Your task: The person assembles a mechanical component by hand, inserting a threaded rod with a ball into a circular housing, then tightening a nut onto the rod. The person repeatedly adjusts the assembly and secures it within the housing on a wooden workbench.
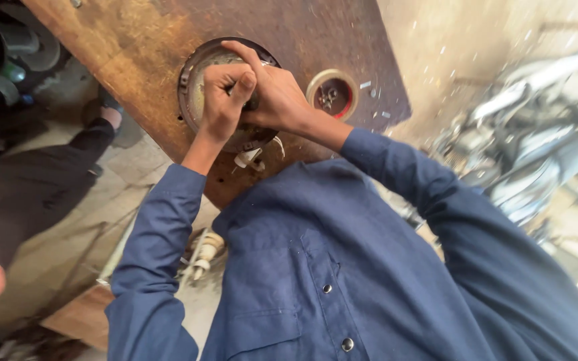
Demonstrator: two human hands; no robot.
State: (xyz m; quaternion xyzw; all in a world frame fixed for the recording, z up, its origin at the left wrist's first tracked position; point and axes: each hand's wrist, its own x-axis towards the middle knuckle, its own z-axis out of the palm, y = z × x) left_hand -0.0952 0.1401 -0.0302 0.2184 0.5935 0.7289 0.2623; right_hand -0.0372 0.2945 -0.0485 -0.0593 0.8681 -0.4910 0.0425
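Nearest to me is my own blue button-front shirt [342, 281], filling the lower part of the view; both sleeves run up from it toward the bench; beside my left sleeve, low down, a pale ribbed part [205, 251] sits near the edge of a lighter board, too blurred to name more closely.

My left hand [225, 100] is curled into a fist, thumb pressed over the top, gripping something at the centre of the round metal part [192, 83]; what sits inside the fist is hidden; my right hand [272, 90] lies just beside it, touching it, fingers closed down over the same centre with the forefinger stretched along the far rim; I cannot tell exactly what it clamps, only that it presses on the round part.

The round metal part, a dark, rusty ring-shaped housing, lies flat on the rusty brown metal bench top [135, 40], under both hands; a small white piece [247, 158] pokes out at its near edge.

Just right of it on the bench stands a small round tin [332, 92] with a red inside and 1 cluster of small metal bits in it.

Farther left, on the tiled floor, another person's dark-clad leg [41, 180] shows; farther right, blurred grey machinery [536, 134].
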